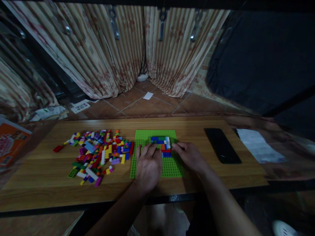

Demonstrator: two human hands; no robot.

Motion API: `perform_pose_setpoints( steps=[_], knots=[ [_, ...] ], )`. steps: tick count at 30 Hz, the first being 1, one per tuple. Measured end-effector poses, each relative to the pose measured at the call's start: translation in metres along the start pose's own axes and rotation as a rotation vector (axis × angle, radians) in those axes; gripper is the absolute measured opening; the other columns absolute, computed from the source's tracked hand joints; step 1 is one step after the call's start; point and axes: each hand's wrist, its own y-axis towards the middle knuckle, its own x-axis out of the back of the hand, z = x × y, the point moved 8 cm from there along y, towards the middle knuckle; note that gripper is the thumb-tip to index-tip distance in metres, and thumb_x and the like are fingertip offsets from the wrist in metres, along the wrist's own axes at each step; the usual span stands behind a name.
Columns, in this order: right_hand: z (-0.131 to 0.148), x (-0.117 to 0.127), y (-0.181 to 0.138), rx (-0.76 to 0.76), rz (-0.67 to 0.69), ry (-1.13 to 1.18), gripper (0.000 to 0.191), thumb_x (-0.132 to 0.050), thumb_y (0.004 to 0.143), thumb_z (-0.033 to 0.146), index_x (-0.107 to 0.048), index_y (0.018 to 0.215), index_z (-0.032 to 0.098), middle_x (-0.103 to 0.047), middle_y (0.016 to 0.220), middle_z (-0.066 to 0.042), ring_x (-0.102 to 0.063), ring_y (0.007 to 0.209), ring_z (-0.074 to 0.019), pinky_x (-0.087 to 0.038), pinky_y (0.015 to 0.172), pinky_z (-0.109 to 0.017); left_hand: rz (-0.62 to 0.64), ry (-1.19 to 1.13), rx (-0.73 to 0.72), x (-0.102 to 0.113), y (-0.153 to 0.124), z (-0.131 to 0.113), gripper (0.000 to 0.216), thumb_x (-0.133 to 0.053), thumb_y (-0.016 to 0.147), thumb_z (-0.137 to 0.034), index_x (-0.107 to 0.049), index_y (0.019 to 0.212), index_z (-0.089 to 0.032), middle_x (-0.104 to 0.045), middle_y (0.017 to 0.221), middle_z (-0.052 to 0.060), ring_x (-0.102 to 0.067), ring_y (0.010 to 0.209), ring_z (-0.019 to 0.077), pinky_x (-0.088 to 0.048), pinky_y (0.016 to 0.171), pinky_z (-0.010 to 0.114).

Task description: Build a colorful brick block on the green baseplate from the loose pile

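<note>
A green baseplate (144, 138) lies on the wooden table (192, 129). On it sits a small block of joined bricks (161, 144) in blue, green, white, orange and red. My left hand (148, 165) rests flat on the plate just left of that block, fingers stretched out and holding nothing. My right hand (188, 157) lies on the plate's right side, its fingertips curled and pressed against the right edge of the brick block. Whether a loose brick is under those fingertips is hidden.
A heap of loose coloured bricks (98, 152) spreads over the table's left half. A black phone (222, 145) lies to the right, a white paper (258, 144) beyond it. An orange box (11, 141) sits at far left. Striped curtains (103, 52) hang behind.
</note>
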Motion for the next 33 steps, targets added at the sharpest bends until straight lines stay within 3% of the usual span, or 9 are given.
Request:
perform_pose_setpoints(
  steps=[5,12,18,33],
  knots=[
    [0.001,-0.001,0.0,0.027,0.091,0.009,0.032,-0.049,0.086,0.042,-0.065,0.068,0.019,-0.059,0.06,0.002,-0.054,0.059,-0.014,-0.037,0.057,-0.026,-0.024,-0.148,0.074,0.002,0.006,0.015,0.015,-0.054,0.088,-0.021,-0.069,0.09,-0.02,-0.07,0.108,0.006,-0.058,0.103,0.0253,-0.043,0.095,0.046],
    [0.001,-0.005,0.001,0.0,0.079,-0.012,0.026,-0.053,0.082,0.036,-0.071,0.075,0.019,-0.067,0.068,-0.001,-0.057,0.062,-0.0147,-0.039,0.059,-0.027,-0.042,-0.259,0.251,-0.004,0.012,0.045,0.025,-0.055,0.088,-0.023,-0.062,0.111,-0.016,-0.066,0.112,0.008,-0.056,0.108,0.0246,-0.045,0.098,0.042],
    [0.003,-0.005,-0.001,-0.016,0.078,0.007,0.025,-0.056,0.08,0.037,-0.072,0.076,0.019,-0.069,0.068,-0.002,-0.058,0.062,-0.0149,-0.039,0.058,-0.027,0.016,-0.231,0.256,-0.013,0.015,0.042,0.039,-0.059,0.086,-0.029,-0.058,0.122,-0.014,-0.059,0.125,0.011,-0.05,0.118,0.0276,-0.042,0.103,0.045],
    [-0.002,-0.007,-0.002,-0.075,0.022,0.152,0.023,-0.059,0.074,0.034,-0.073,0.07,0.017,-0.069,0.063,-0.001,-0.059,0.059,-0.0145,-0.04,0.055,-0.026,0.034,-0.345,0.387,-0.02,0.018,0.047,0.045,-0.067,0.077,-0.022,-0.057,0.121,-0.017,-0.062,0.119,0.01,-0.053,0.115,0.0283,-0.042,0.103,0.047]
  ],
)
